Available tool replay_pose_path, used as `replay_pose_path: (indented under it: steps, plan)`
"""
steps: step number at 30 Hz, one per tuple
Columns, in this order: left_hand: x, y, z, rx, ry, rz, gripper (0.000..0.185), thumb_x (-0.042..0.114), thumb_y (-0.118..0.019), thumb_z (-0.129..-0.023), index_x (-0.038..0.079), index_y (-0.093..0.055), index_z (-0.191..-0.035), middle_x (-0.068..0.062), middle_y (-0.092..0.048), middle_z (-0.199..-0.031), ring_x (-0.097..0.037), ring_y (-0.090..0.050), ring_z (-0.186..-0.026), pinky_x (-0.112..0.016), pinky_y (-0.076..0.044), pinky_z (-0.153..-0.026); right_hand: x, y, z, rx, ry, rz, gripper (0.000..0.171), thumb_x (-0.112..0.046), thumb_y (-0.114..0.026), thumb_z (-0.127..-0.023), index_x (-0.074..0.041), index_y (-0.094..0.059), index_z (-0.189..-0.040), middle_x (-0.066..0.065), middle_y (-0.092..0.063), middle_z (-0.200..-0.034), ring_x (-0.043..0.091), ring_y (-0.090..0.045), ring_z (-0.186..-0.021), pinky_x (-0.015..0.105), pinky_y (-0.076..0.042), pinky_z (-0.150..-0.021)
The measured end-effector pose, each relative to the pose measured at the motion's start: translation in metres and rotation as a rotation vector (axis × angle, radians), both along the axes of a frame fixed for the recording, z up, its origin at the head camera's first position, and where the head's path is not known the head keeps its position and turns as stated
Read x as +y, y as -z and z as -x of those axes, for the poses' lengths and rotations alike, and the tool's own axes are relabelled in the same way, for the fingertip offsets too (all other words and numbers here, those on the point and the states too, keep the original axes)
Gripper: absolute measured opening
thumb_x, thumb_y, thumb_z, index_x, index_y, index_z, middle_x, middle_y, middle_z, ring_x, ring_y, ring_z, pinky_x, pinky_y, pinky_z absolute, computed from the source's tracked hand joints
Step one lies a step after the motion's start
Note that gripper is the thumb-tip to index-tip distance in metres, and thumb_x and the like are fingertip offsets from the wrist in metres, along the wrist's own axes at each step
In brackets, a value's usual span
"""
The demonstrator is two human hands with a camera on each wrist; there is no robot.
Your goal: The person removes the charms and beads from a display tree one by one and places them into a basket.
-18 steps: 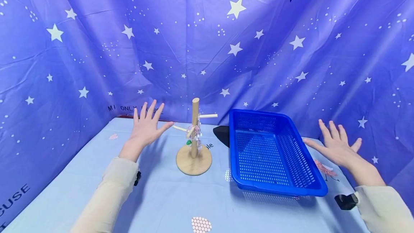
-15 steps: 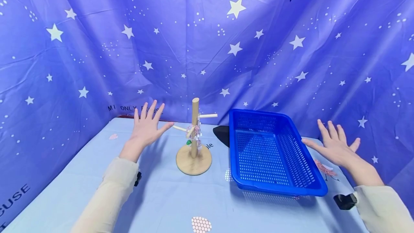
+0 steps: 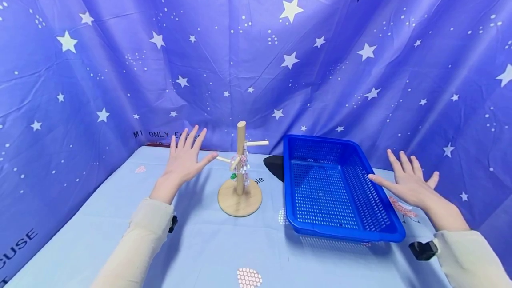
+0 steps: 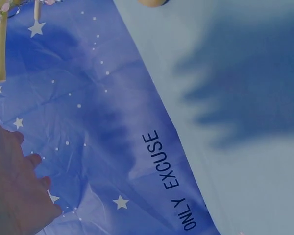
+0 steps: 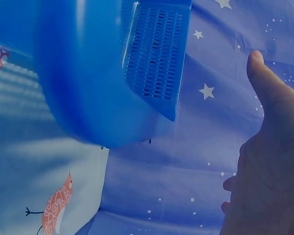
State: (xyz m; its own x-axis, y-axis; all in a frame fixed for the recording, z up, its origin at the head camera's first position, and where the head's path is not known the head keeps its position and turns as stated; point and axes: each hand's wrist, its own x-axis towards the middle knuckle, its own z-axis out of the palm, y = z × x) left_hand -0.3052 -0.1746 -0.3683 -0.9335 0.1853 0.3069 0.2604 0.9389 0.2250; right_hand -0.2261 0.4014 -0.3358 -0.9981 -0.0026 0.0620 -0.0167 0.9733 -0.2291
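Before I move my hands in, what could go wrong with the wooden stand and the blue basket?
Your left hand might knock the wooden stand: in the head view, its thumb tip appears right by the end of a peg.

The beaded strands could snag on each other, since they hang bunched close together.

Your right hand might bump the blue basket, as its thumb overlaps the right rim in the head view.

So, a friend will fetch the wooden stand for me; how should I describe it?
On the light blue tablecloth, find the blue basket. Left of it in the head view, toward the left hand, is the wooden stand: one upright post on a round base. Unlike the basket, it is pale wood, with thin pegs and hanging beads.
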Motion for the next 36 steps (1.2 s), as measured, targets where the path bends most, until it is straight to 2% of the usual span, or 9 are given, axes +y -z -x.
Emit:
replay_pose_path:
  steps: [16, 27, 31, 36]
  plan:
    - [0.01, 0.001, -0.003, 0.04, 0.033, -0.071, 0.089, 0.069, -0.046, -0.094, 0.022, -0.01, -0.161, -0.008, -0.012, -0.169, -0.035, -0.015, -0.154, -0.06, 0.0, -0.124, -0.013, 0.003, -0.001, -0.01, -0.054, 0.003, 0.108, -0.069, -0.05, -0.091, -0.013, 0.012, -0.158, 0.035, 0.01, -0.16, 0.063, 0.015, -0.142, 0.09, 0.01, -0.093]
    - [0.013, -0.001, -0.004, 0.065, 0.042, -0.15, 0.089, 0.058, -0.06, -0.093, 0.013, -0.021, -0.159, -0.011, -0.02, -0.167, -0.031, -0.02, -0.154, -0.055, -0.005, -0.126, -0.03, 0.006, 0.0, 0.053, -0.075, -0.016, 0.106, -0.069, -0.052, -0.091, -0.014, 0.007, -0.16, 0.033, 0.003, -0.162, 0.059, 0.01, -0.145, 0.088, 0.004, -0.097]
    - [0.014, -0.002, -0.004, 0.072, 0.05, -0.208, 0.085, 0.055, -0.064, -0.091, 0.013, -0.03, -0.156, -0.011, -0.026, -0.165, -0.034, -0.026, -0.151, -0.055, -0.016, -0.124, -0.039, 0.007, 0.0, 0.094, -0.085, -0.024, 0.106, -0.068, -0.055, -0.089, -0.012, 0.0, -0.16, 0.034, -0.008, -0.161, 0.061, -0.002, -0.144, 0.085, -0.003, -0.102]
    - [0.017, -0.001, -0.006, 0.062, 0.062, -0.302, 0.074, 0.052, -0.069, -0.089, 0.014, -0.044, -0.148, -0.011, -0.039, -0.157, -0.035, -0.04, -0.143, -0.058, -0.038, -0.112, -0.053, 0.005, 0.0, 0.125, -0.117, -0.033, 0.104, -0.066, -0.059, -0.089, -0.006, -0.012, -0.159, 0.037, -0.019, -0.157, 0.062, -0.015, -0.141, 0.08, -0.013, -0.107]
